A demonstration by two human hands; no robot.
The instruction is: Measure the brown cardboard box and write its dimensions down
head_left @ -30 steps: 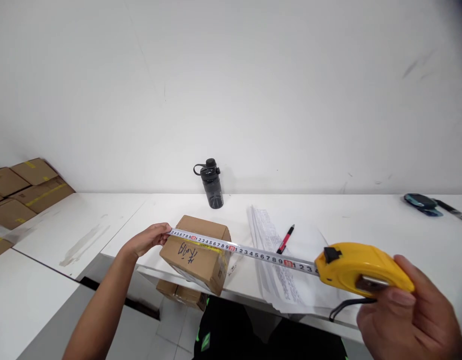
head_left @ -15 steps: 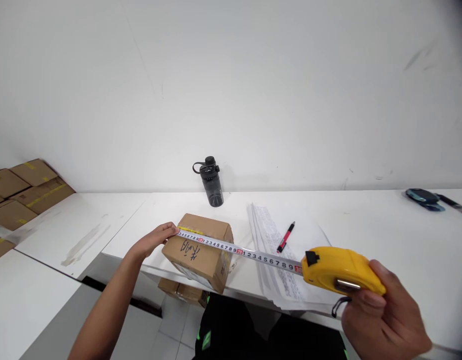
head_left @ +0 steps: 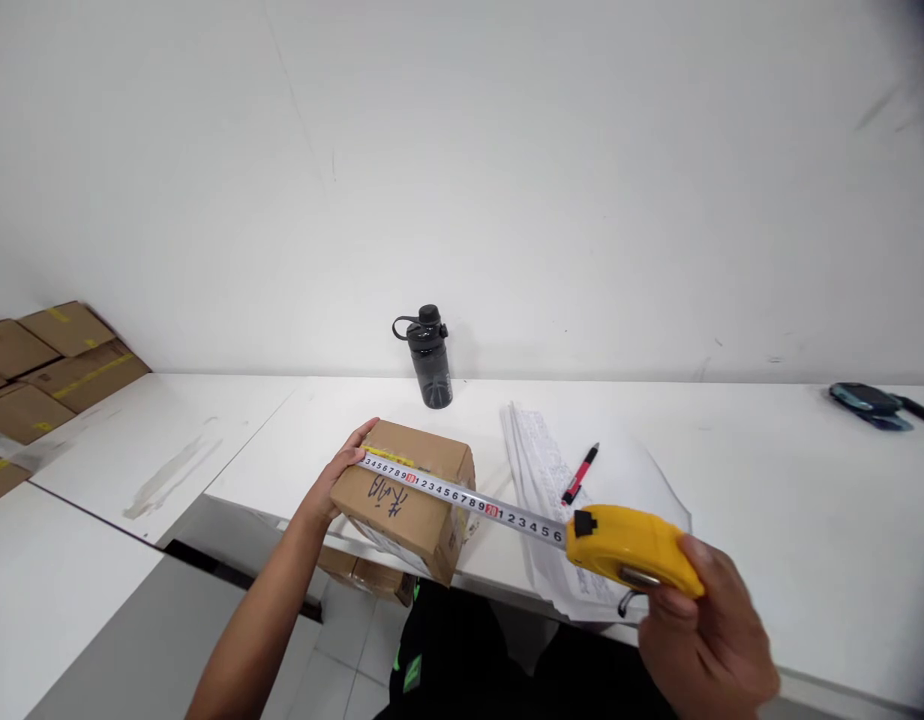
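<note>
A brown cardboard box [head_left: 424, 525] with dark handwriting and yellow tape sits at the table's front edge. My left hand [head_left: 333, 482] is at its left edge, thumb pressing the free end of the metal tape there and fingers along the box's side. The tape stretches across the box top and past its right edge to the yellow tape measure [head_left: 634, 550]. Above the papers, my right hand [head_left: 709, 630] grips the rear of that case, with a dark wrist loop dangling below it. Figures up to about 26 show on the drawn-out blade.
A dark water bottle [head_left: 432, 365] stands behind the box. Written papers [head_left: 533, 470] lie to the right with a red pen [head_left: 580, 474] on them. A dark handheld device [head_left: 867, 403] rests far right. Stacked cartons [head_left: 64, 365] are at left; other cartons [head_left: 368, 577] sit below the table.
My right hand has moved left with the tape measure, and less blade is out. My left fingers now reach further along the box's left side.
</note>
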